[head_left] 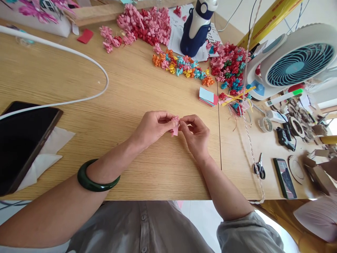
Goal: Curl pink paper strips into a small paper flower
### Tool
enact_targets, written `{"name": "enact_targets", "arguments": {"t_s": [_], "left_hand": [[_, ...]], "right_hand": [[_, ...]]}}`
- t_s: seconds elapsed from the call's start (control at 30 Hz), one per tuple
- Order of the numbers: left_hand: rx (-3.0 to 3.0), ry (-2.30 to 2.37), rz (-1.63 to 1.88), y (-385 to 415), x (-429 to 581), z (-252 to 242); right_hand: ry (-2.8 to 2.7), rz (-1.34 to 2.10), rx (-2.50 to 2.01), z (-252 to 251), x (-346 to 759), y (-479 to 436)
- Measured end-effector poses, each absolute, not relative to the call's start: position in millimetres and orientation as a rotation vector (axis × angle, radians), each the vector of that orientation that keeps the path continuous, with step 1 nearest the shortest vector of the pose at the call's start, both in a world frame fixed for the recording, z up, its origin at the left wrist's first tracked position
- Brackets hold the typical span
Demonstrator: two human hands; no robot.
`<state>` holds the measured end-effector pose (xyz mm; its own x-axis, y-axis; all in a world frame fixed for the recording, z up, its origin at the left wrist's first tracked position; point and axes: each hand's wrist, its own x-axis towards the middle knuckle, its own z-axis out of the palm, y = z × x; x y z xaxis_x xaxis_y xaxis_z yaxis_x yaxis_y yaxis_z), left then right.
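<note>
Between my two hands is a small pink paper flower (pixel 175 130), partly covered by my fingers. My left hand (pixel 156 127) pinches it between thumb and fingers from the left. From the right, the fingertips of my right hand (pixel 195 135) are closed together at the flower's edge; whatever they grip there is too small to make out. Both hands are just above the wooden table (pixel 158 168), near its front edge. A stack of coloured paper slips (pixel 207 96) lies beyond my right hand.
Curled paper flowers (pixel 181 65) lie in piles across the back, around a blue bottle (pixel 194 33). A fan (pixel 292 66), scissors (pixel 260 168) and a phone (pixel 284 178) stand or lie rightward. A tablet (pixel 26 140) and white cable (pixel 89 59) are leftward. A twisted cord (pixel 249 133) hangs at right.
</note>
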<state>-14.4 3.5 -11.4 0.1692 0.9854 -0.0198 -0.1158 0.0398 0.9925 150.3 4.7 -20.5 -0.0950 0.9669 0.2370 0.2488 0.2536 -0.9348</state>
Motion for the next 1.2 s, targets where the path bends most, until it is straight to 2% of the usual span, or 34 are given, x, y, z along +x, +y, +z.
{"name": "enact_targets", "arguments": {"t_s": [0.13, 0.37, 0.67, 0.77, 0.93, 1.0, 1.2], "left_hand": [[1.165, 0.991, 1.14, 3, -14, -10], [1.155, 1.021, 1.182, 2, -12, -10], [0.948, 0.906, 1.163, 3, -13, -4], [0.916, 0.881, 1.191, 4, -12, -4], [1.001, 0.986, 1.241, 2, -11, -4], [1.064, 1.02, 1.224, 2, -11, -4], [1.146, 1.032, 1.212, 1, -11, -11]], "right_hand": [[-1.694, 0.743, -1.113, -19, 152, 3], [-2.055, 0.116, -0.819, -27, 163, 11], [-2.124, 0.061, -0.799, -28, 167, 15], [-2.049, 0.186, -0.825, -28, 163, 13], [-1.664, 0.866, -1.016, -30, 154, 8], [-1.509, 1.038, -1.07, -29, 151, 8], [-1.428, 1.101, -1.12, -24, 150, 8]]}}
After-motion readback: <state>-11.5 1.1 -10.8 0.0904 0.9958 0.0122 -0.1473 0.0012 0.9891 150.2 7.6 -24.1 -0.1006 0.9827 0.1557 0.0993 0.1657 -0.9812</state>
